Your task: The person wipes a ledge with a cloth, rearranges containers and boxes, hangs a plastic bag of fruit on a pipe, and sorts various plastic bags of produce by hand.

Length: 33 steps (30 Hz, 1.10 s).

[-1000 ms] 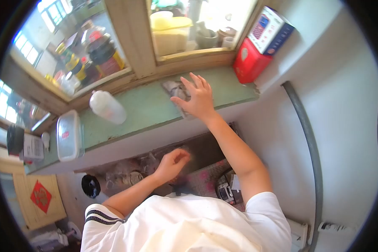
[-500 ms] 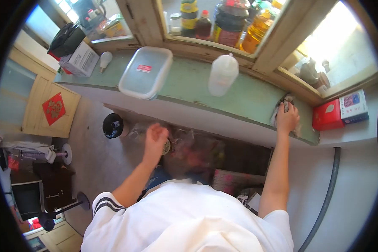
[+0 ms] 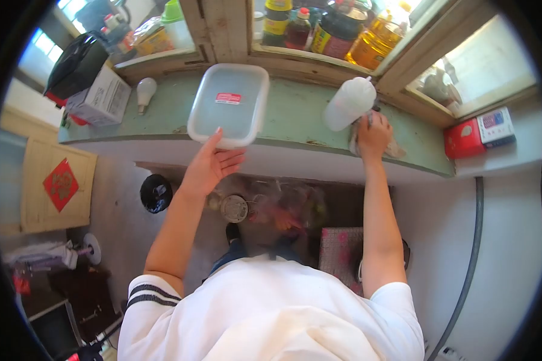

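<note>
Fingers of your right hand (image 3: 374, 135) are curled closed around the crumpled cloth (image 3: 395, 149), which lies on the green window sill (image 3: 295, 114), close by the whitish plastic bottle (image 3: 350, 103); the bottle leans. Your left hand (image 3: 208, 170) is open, one digit stretched apart from the others, its tip at the near edge of the lidded container (image 3: 229, 102); you can't tell whether they touch. Left of that container are a light bulb (image 3: 145, 94) and a white box (image 3: 105, 97), while a red box (image 3: 464, 139) sits near the sill's right end.
</note>
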{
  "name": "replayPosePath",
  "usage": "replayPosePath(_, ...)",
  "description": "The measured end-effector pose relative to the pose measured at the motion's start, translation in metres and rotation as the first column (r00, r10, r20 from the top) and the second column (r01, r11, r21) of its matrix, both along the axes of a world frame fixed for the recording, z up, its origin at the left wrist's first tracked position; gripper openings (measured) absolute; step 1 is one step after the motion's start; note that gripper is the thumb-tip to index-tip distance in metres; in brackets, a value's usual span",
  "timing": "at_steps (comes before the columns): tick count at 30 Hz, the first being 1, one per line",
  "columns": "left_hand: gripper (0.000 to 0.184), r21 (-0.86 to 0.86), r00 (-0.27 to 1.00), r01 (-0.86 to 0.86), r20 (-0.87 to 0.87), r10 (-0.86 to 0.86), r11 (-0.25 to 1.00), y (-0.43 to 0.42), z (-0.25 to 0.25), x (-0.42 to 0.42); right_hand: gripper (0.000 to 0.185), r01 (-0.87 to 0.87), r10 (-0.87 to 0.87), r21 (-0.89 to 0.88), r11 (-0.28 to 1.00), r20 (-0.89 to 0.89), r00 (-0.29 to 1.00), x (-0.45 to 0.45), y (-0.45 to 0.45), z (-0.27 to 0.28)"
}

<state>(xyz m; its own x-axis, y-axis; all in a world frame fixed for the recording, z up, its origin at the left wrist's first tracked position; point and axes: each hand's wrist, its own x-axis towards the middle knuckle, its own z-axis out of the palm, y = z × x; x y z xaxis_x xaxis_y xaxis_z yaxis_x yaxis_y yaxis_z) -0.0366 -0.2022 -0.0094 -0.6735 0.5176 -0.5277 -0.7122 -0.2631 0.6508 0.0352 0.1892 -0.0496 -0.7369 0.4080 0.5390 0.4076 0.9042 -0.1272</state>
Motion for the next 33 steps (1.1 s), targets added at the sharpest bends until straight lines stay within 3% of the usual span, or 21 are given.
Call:
replayPosePath(3,0.047,0.011,1.0,0.012,0.023,-0.012,1.0,-0.004,-0.003,-0.005,0.027,-0.016,0.021,-0.141,0.99,0.031,0.999,-0.007,-0.016,0.012)
replayPosePath(6,0.046,0.08,1.0,0.006,0.027,-0.008,0.997,-0.006,-0.008,-0.007,0.026,-0.022,0.01,-0.068,0.997,-0.175,0.985,-0.02,-0.024,-0.009)
replayPosePath(19,0.052,0.028,1.0,0.008,-0.001,-0.008,1.0,-0.018,-0.013,-0.034,0.028,-0.07,0.034,-0.138,0.988,-0.244,0.969,-0.089,-0.121,-0.025)
replayPosePath(22,0.052,0.056,0.999,0.028,-0.048,-0.025,0.998,-0.02,-0.015,-0.033,0.026,0.008,-0.017,-0.05,0.999,-0.187,0.982,-0.097,-0.145,-0.018)
replayPosePath(25,0.049,0.108,0.997,0.055,-0.068,-0.048,0.993,-0.029,-0.02,-0.034,0.03,-0.229,0.191,-0.232,0.945,-0.175,0.966,-0.104,-0.123,-0.021)
replayPosePath(26,0.048,0.118,0.997,0.055,-0.053,-0.049,0.991,-0.03,-0.021,-0.034,0.037,-0.342,0.244,-0.49,0.802,-0.253,0.936,-0.09,-0.132,0.016)
replayPosePath(28,0.043,0.112,0.993,0.104,-0.069,-0.096,0.988,-0.031,-0.026,-0.034,0.031,-0.461,0.243,-0.57,0.68,-0.417,0.876,-0.059,-0.136,0.018)
replayPosePath(29,0.041,0.094,0.985,0.147,-0.101,-0.138,0.985,-0.035,-0.027,-0.031,0.029,-0.518,0.224,-0.589,0.62,-0.5,0.837,-0.042,-0.135,0.018)
replayPosePath(32,0.034,-0.03,0.939,0.302,-0.16,-0.303,0.953,-0.047,-0.055,-0.021,0.022,-0.486,-0.108,-0.641,0.594,-0.663,0.741,0.015,-0.138,0.001)
replayPosePath(33,0.032,-0.085,0.916,0.352,-0.171,-0.362,0.932,-0.048,-0.074,-0.012,0.021,-0.427,-0.178,-0.721,0.546,-0.597,0.782,0.043,-0.136,-0.016)
